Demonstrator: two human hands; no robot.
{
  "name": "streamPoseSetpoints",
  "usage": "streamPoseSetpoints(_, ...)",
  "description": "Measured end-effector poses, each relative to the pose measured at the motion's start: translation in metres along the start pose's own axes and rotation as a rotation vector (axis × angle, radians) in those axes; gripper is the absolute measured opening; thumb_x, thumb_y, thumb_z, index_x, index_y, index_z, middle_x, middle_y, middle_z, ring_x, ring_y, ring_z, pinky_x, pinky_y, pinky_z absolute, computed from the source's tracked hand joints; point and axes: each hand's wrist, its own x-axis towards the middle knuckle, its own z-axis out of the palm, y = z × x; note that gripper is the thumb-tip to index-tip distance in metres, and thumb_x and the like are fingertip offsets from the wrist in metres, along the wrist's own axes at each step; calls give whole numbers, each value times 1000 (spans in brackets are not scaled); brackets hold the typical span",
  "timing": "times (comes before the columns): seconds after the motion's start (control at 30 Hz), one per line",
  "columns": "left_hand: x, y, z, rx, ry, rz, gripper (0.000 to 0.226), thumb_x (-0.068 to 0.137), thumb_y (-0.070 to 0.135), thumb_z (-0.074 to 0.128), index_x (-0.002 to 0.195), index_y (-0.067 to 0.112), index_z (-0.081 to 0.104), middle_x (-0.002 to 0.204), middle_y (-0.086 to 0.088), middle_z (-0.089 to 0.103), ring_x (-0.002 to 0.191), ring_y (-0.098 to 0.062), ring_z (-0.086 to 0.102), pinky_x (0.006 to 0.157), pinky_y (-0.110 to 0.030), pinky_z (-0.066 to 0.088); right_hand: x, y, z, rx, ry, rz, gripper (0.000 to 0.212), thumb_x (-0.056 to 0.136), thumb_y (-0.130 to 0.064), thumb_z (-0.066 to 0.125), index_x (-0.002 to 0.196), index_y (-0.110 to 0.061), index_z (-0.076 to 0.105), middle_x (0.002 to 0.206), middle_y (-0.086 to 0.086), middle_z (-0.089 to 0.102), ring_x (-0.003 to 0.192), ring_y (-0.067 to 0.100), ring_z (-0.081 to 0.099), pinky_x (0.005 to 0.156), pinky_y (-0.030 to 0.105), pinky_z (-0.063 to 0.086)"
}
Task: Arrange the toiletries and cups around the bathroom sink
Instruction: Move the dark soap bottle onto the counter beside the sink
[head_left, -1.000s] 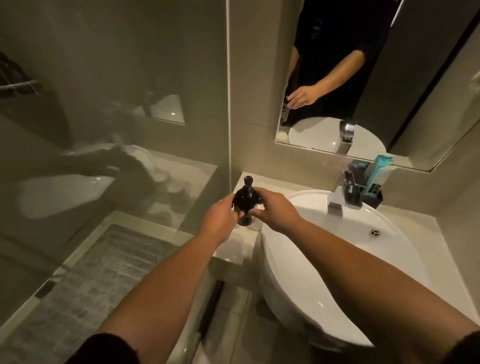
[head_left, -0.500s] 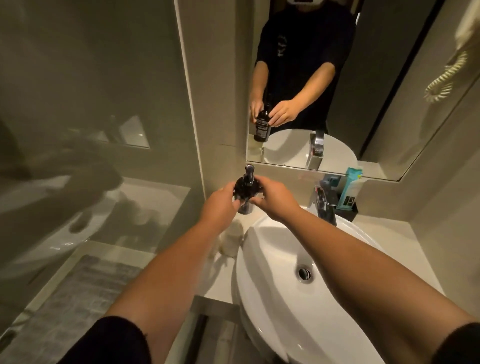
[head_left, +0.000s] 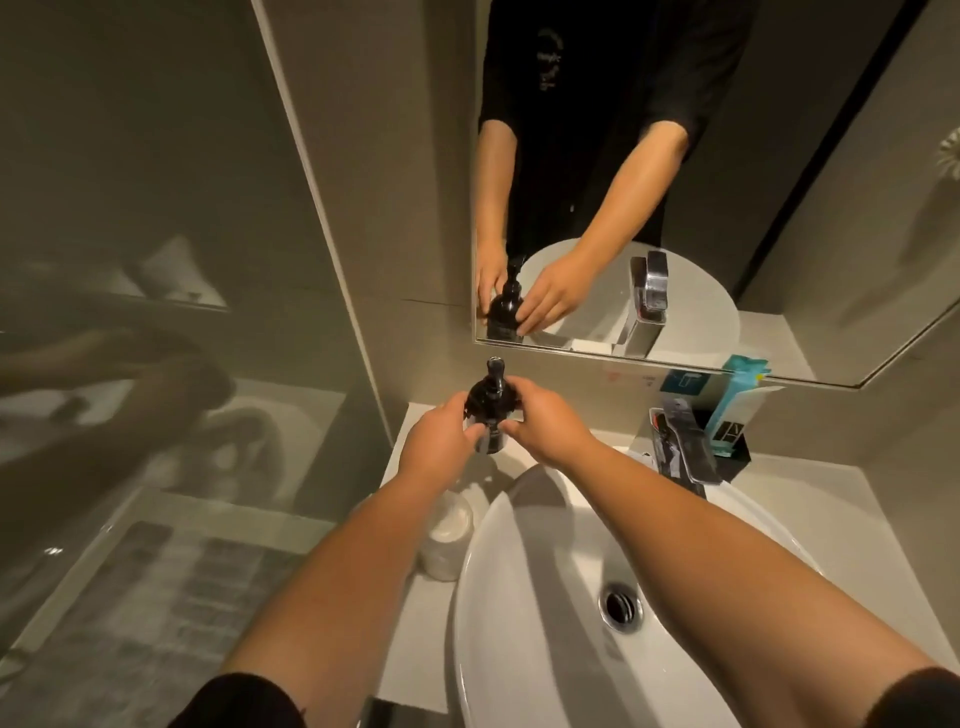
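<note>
A dark pump bottle (head_left: 487, 402) stands upright at the back left corner of the counter, behind the white sink (head_left: 524, 613). My left hand (head_left: 435, 446) grips its left side and my right hand (head_left: 545, 421) its right side, fingers wrapped round the lower body. A clear glass cup (head_left: 448, 535) sits on the counter left of the sink, partly behind my left forearm. A teal tube (head_left: 735, 408) stands in a black holder (head_left: 735, 457) at the back right.
A chrome faucet (head_left: 680, 447) rises behind the basin. The mirror (head_left: 779, 208) above the counter reflects my arms and the bottle. A glass shower panel (head_left: 156, 260) closes off the left side. The beige counter (head_left: 831, 519) runs to the right of the sink.
The view has tilted down and shifted right over the sink. Both hands still hold the pump bottle, which has come down to the back left corner of the counter.
</note>
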Motion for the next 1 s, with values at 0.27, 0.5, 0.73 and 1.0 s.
streamPoseSetpoints(0.27,51,-26,36,22,-108,49,41,90,27,57,130,25,49,114,-5,67,102,-26,62,82,-37,50,32,35,29,32,57,144,59,82,-14,68,136,-18,47,126,8,64,114,28,60,97,36,47)
streamPoseSetpoints(0.5,77,-38,60,32,-180,83,40,89,28,58,128,24,50,109,-6,68,95,-28,62,74,-34,48,44,54,40,36,67,219,56,83,-13,67,135,-18,48,125,9,64,114,28,59,95,35,46)
streamPoseSetpoints(0.73,92,-45,65,-21,-210,105,41,91,30,57,131,26,48,117,-2,67,102,-24,62,79,-33,47,53,61,43,61,104,229,51,82,-15,69,130,-16,52,122,9,66,111,27,61,95,36,48)
streamPoseSetpoints(1.0,93,-49,65,4,-238,141,47,94,29,54,139,22,41,129,-5,60,112,-26,58,90,-38,48,51,62,50,64,151,226,50,83,-19,70,130,-17,52,121,6,66,108,25,62,84,27,44)
